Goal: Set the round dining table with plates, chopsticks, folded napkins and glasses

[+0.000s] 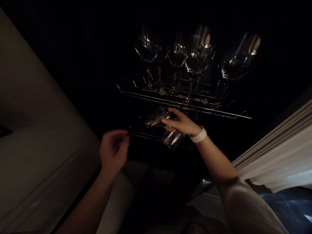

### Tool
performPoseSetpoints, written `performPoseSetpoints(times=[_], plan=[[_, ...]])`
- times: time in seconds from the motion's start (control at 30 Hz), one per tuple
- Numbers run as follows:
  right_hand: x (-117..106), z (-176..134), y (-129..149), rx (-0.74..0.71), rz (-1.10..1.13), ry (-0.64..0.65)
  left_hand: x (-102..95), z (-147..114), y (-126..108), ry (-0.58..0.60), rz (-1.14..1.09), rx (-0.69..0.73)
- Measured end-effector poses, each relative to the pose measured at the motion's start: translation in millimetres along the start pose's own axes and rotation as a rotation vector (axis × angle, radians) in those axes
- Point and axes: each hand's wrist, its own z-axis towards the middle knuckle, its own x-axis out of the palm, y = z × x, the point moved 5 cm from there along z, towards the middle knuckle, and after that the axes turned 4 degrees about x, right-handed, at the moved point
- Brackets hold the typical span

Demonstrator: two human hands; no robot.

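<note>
A clear, shiny, cylindrical glass [173, 139] sits against the near side of the right hand's [181, 123] fingers, below the far stemmed glasses [198, 55]; whether they clamp it, I cannot tell. Left, the left hand [114, 149] curls, fingertips slightly apart.

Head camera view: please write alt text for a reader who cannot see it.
A person's right hand touches clear glassware below stemmed glasses on a wire rack; the left hand, half curled, hovers nearby in dim light.

Right hand [179, 123] touching clear glassware [173, 139], left hand [114, 148] half-curled; stemmed glasses [198, 60] on wire shelf [168, 101] above
</note>
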Motion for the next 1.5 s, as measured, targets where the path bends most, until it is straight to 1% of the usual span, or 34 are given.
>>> performPoseSetpoints(times=[0.07,0.1,0.17,0.23,0.27,0.33,0.4,0.43,0.5,0.53,0.6,0.67,0.73,0.8,0.87,0.93,1.0,1.07,1.1,1.17,1.23,1.33,1.4,1.43,1.47,1.5], plan=[[-1.9,-42.6,-10.0,-0.041,0.253,0.027,59.6,34.2,1.8,0.316,0.109,0.088],[-0.9,-62.3,-17.8,-0.045,0.381,0.041,90.1,47.3,2.2,0.473,0.186,0.141],[3.1,-97.0,-38.1,-0.015,0.612,0.058,145.9,65.9,6.3,0.748,0.375,0.207],[7.7,-125.0,-61.4,0.046,0.798,0.059,191.0,77.2,15.3,0.977,0.555,0.208],[9.3,-136.6,-72.7,0.074,0.877,0.050,208.9,81.3,20.4,1.069,0.625,0.202],[10.5,-155.5,-92.7,0.107,1.012,0.012,236.9,88.1,29.8,1.216,0.713,0.194],[10.4,-169.6,-106.9,0.111,1.116,-0.037,255.4,93.4,36.6,1.334,0.731,0.193],[10.2,-175.3,-111.9,0.107,1.153,-0.065,260.8,95.5,38.6,1.383,0.727,0.192],[10.1,-184.0,-118.7,0.104,1.197,-0.124,261.9,99.7,38.8,1.428,0.703,0.193],[10.3,-187.3,-121.0,0.105,1.212,-0.155,257.1,101.7,36.7,1.412,0.683,0.197],[11.4,-191.5,-123.4,0.094,1.246,-0.194,236.1,103.0,27.7,1.310,0.594,0.205],[15.5,-191.9,-123.5,0.065,1.301,-0.156,203.1,94.7,13.4,1.183,0.382,0.180],[22.9,-188.7,-122.6,0.034,1.366,-0.058,166.4,72.8,-2.6,1.098,0.066,0.086],[32.4,-182.7,-122.2,0.016,1.419,0.052,136.0,38.5,-19.6,1.085,-0.249,-0.033],[41.6,-175.5,-123.0,0.014,1.446,0.125,116.6,0.2,-40.4,1.111,-0.512,-0.083],[49.6,-169.3,-125.0,0.040,1.438,0.159,107.7,-32.9,-61.9,1.165,-0.686,-0.069],[55.2,-166.2,-128.1,0.096,1.401,0.155,106.6,-55.5,-80.7,1.229,-0.756,0.000],[58.2,-167.1,-129.6,0.139,1.364,0.153,110.4,-68.0,-93.0,1.278,-0.737,0.072],[58.8,-168.7,-129.2,0.139,1.358,0.162,113.5,-72.0,-96.5,1.295,-0.716,0.085],[58.7,-174.0,-127.1,0.109,1.375,0.190,120.6,-79.0,-101.3,1.329,-0.705,0.058],[56.9,-181.3,-125.9,0.065,1.415,0.203,127.4,-86.4,-107.5,1.373,-0.751,0.006],[50.5,-195.5,-126.6,0.000,1.470,0.182,135.8,-90.7,-122.0,1.503,-0.795,0.000],[44.8,-207.2,-128.3,0.014,1.474,0.147,143.1,-78.3,-125.6,1.581,-0.735,0.025],[41.7,-213.5,-129.4,0.043,1.462,0.121,148.7,-64.6,-121.9,1.574,-0.675,0.029],[38.2,-220.2,-130.5,0.081,1.444,0.088,155.8,-45.4,-113.4,1.516,-0.594,0.022],[34.3,-227.0,-131.4,0.116,1.421,0.051,164.0,-21.3,-99.9,1.403,-0.495,0.003]])
